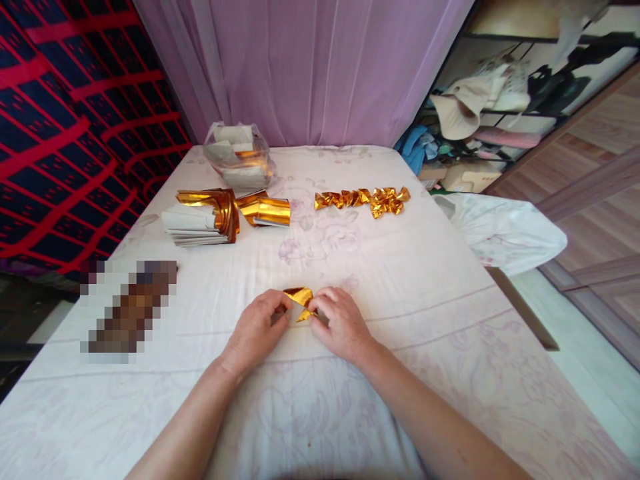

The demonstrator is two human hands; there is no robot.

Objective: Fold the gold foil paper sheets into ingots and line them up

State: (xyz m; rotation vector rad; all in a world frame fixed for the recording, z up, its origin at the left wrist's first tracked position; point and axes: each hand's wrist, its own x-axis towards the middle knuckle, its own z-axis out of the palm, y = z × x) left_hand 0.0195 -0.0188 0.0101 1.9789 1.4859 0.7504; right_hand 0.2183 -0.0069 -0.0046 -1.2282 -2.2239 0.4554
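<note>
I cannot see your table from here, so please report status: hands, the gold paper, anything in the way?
Left hand and right hand both pinching one gold foil piece, on the white cloth. Folded gold pieces far off. Nothing in the way.

Gold foil piece (299, 298) pinched between left hand (257, 330) and right hand (340, 325) over white cloth (400, 280). Folded gold pieces (364, 199) laid beyond; foil stack (205, 217) at left.

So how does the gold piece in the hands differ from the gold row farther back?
The gold piece is single and pinched between the left hand and right hand; the folded row is many pieces lying untouched. The piece shows a white underside; the row shows only gold. Both are shiny gold foil.
</note>
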